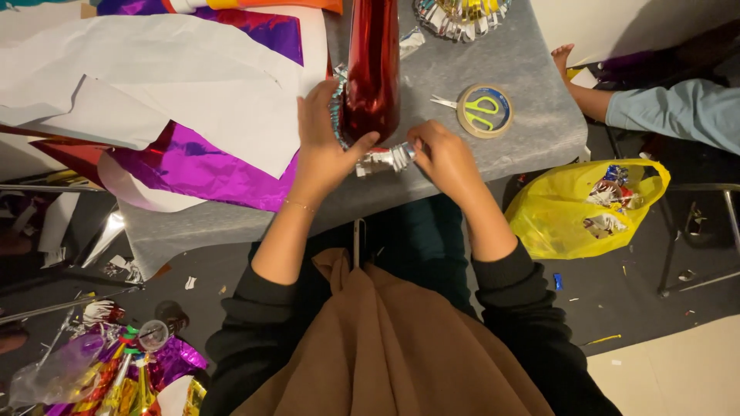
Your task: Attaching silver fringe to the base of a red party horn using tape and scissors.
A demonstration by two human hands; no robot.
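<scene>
My left hand [322, 146] lies palm-down against the near end of the red foil cone [372, 65], fingers flat along its left side, thumb hooked under its base. My right hand [445, 158] is curled, fingertips pinched shut on the silver fringe strip [383, 159], which runs between my two hands at the cone's base. The cone rests on the grey table [532, 115], near its front edge.

Around: purple foil sheet [200, 166] and white paper [154, 85] to the left; tape roll [485, 111] with scissors [455, 103] to the right, well apart. Yellow bag [578, 208] on the floor. Another person's arm [655, 108] at the far right corner.

The cone's long axis runs straight away from me, wide end nearest.
</scene>
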